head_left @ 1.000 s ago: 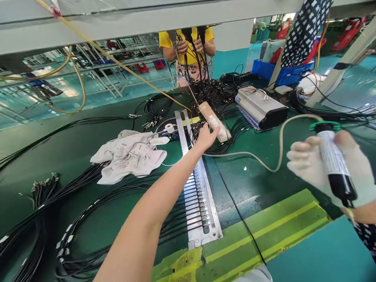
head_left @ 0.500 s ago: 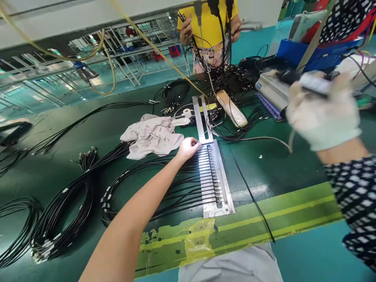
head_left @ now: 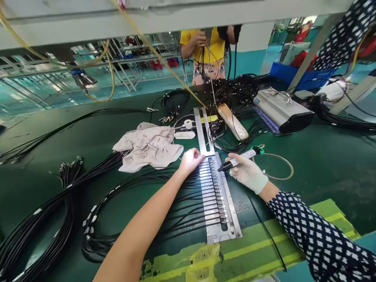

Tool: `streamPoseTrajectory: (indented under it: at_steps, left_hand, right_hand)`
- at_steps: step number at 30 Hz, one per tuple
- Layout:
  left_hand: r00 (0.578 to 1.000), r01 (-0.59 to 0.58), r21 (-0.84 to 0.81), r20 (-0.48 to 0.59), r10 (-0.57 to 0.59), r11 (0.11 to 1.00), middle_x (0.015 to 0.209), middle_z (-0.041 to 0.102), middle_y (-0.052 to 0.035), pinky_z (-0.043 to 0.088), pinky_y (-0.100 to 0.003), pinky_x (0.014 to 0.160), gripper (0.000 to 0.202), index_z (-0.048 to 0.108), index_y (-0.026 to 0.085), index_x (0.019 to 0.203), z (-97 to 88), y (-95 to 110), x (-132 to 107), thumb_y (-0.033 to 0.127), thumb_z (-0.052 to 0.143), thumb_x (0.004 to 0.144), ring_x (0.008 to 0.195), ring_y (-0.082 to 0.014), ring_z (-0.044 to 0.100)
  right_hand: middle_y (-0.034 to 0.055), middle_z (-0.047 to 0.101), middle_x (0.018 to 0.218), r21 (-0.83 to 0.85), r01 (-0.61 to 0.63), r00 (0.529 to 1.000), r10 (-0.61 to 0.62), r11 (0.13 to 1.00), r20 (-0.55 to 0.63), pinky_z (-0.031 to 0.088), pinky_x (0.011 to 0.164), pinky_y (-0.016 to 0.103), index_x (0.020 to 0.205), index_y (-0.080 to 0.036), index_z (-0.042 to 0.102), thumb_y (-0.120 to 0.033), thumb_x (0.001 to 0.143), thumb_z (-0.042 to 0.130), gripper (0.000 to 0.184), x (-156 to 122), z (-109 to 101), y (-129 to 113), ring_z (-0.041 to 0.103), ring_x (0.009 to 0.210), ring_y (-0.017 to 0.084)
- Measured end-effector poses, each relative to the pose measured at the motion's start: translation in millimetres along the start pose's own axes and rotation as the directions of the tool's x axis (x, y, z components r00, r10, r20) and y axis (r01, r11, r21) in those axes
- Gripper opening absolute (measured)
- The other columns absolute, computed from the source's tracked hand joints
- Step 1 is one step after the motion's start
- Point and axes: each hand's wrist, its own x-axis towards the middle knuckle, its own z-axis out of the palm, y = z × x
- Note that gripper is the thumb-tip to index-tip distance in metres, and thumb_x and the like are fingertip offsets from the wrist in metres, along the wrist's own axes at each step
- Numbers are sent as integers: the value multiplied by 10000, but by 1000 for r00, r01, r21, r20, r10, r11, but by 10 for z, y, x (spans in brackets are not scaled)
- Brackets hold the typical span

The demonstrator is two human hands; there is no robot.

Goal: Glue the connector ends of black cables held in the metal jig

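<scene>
My left hand (head_left: 190, 159), bare, rests at the upper end of a slotted metal jig (head_left: 230, 201), fingers closed on its edge. Black cables (head_left: 182, 211) enter the jig from the left, and their small stripped ends line up along its slot. In my gloved right hand (head_left: 249, 172) is a black glue syringe (head_left: 239, 159) with a white label and a green fitting at its rear. Its dark tip points left, just above the jig's upper part. A pale hose (head_left: 290, 166) curves on the table near the fitting.
A crumpled pale cloth (head_left: 149, 147) lies left of the jig. Cable bundles (head_left: 67, 211) spread over the green table (head_left: 323, 168). A silver metal case (head_left: 282, 107) and a tan wrapped block (head_left: 233, 122) lie beyond. Across the table stands a person in yellow (head_left: 216, 47) holding cables.
My right hand has come in from the far right with the syringe, over to the jig's right side. My left hand stays at the jig's upper end. The view has shifted slightly.
</scene>
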Motion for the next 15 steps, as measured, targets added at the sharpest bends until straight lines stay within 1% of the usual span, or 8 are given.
streamPoseTrajectory:
  at_steps: [2,5,7,9,10,12,15]
  left_hand:
    - [1000,7,8,27,-8,1000,796,610,-23,423,-282,671,311,625,173,838,-6,4,6,471,715,825,741,-161,559]
    - [998,34,38,52,-36,999,851,626,-38,412,-296,713,300,614,179,812,-33,38,-6,466,701,830,790,-178,566]
    - [996,52,63,66,-56,997,868,635,-47,406,-304,727,300,601,177,799,-61,87,-46,462,687,840,809,-189,571]
    - [995,57,82,79,-63,995,874,640,-51,402,-309,739,296,591,174,803,-91,150,-111,454,675,849,831,-201,579]
    - [994,56,90,85,-64,994,874,641,-51,400,-311,744,289,587,173,807,-105,179,-149,446,669,855,840,-205,584]
    - [993,61,98,99,-70,993,867,639,-46,396,-312,741,272,578,174,815,-125,224,-219,429,660,866,838,-207,591]
    - [988,81,97,121,-92,992,835,630,-26,381,-304,699,260,553,187,834,-124,245,-291,428,634,891,781,-190,586]
  right_hand:
    - [18,769,1003,-13,10,1000,-11,1000,-23,534,516,203,993,-230,725,-340,866,725,167,21,-70,0,582,523,60]
    - [45,760,1116,-41,24,998,-26,999,-53,562,567,224,1048,-243,712,-380,882,712,215,44,-164,17,681,649,104]
    - [54,755,1147,-59,36,996,-40,998,-77,574,598,228,1063,-248,702,-410,873,734,251,44,-185,14,717,711,126]
    - [72,755,1153,-133,91,991,-103,987,-90,572,602,224,1073,-238,692,-433,859,759,298,46,-161,-4,724,711,132]
    - [83,756,1149,-198,136,984,-155,971,-83,569,595,224,1080,-230,686,-436,852,770,319,54,-136,-14,724,699,133]
    - [98,761,1125,-351,228,965,-258,908,-41,563,566,224,1086,-215,676,-441,848,777,344,87,-72,-29,718,662,135]
    - [86,773,1068,-503,297,942,-336,812,13,570,517,231,1064,-211,670,-426,851,776,320,164,9,-9,698,593,131]
